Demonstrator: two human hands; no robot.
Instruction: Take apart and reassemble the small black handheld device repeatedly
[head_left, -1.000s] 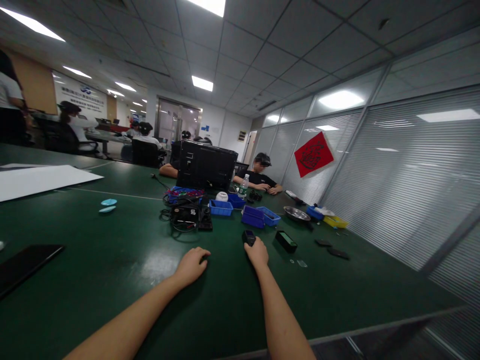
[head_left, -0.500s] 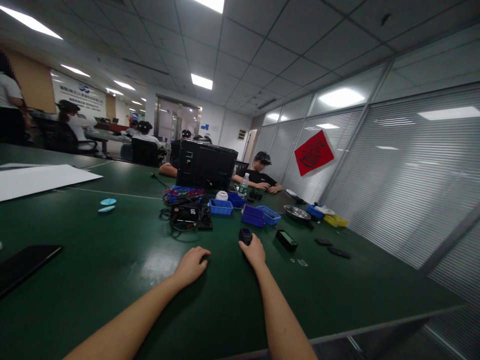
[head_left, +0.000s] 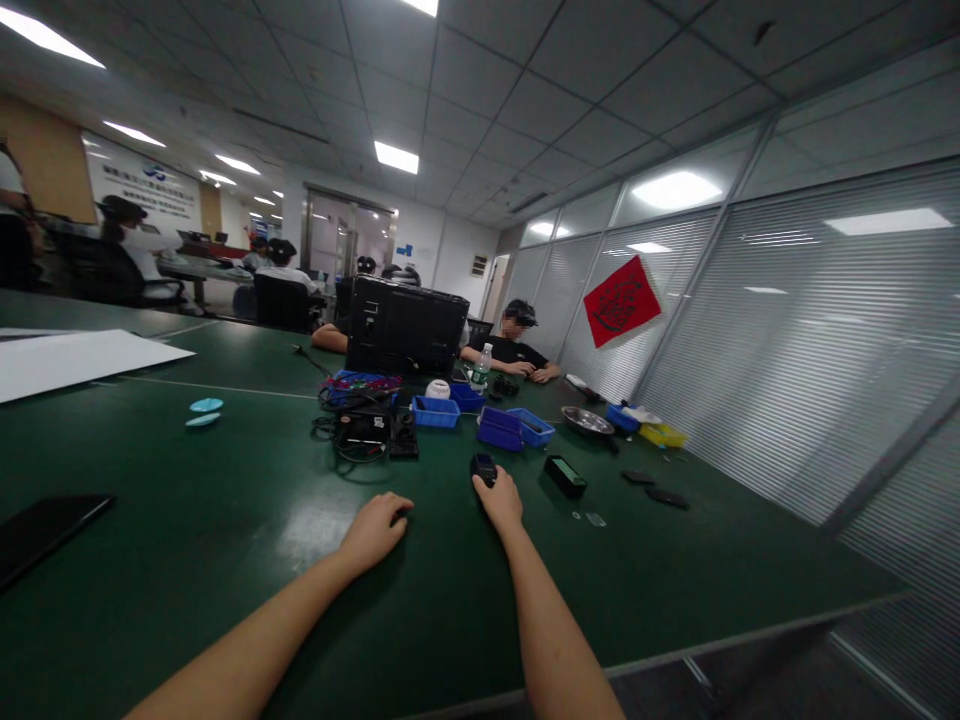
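My right hand (head_left: 501, 500) grips a small black device with a little dark screen (head_left: 484, 466), low at the tabletop. To the left, my left hand (head_left: 377, 527) lies on the green table (head_left: 435, 620), its thumb and fingers apart and nothing seen in it. A black box with a green top panel (head_left: 565, 477) rests just right of my right hand. Beyond the hands are an open dark blue case (head_left: 500, 428) and a light blue bin (head_left: 435, 411). The underside of the device is hidden by my fingers.
A black instrument with tangled cables (head_left: 364, 430) sits ahead of my left hand, before a large black monitor (head_left: 405, 325). A metal dish (head_left: 588, 422) and a yellow tray (head_left: 663, 435) stand right. A black tablet-like slab (head_left: 49, 530) lies left. Across the table sits a person (head_left: 517, 345).
My view has turned slightly, so everything sits a little further left in the picture. Both hands keep their places on the table, the right one still around the device.
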